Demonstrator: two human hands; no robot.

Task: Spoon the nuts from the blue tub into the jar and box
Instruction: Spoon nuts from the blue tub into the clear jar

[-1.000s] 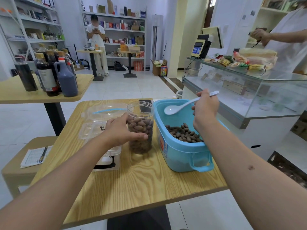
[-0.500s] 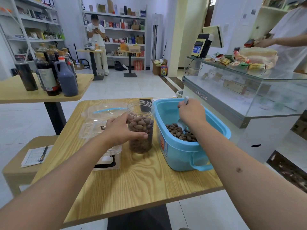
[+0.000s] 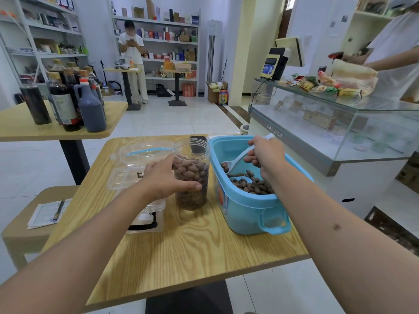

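Left hand curls around the clear jar, thumb across its front, holding it upright on the wooden table; the jar is more than half full of brown nuts and has no lid on. At the jar's 9 o'clock, partly under the left wrist, lies a clear plastic box with its lid open. At the jar's 3 o'clock, just beside it, stands the blue tub, a layer of nuts across its bottom. Inside the tub the right hand grips the handle of a white spoon, whose bowl dips into the nuts at the tub's 9 o'clock side.
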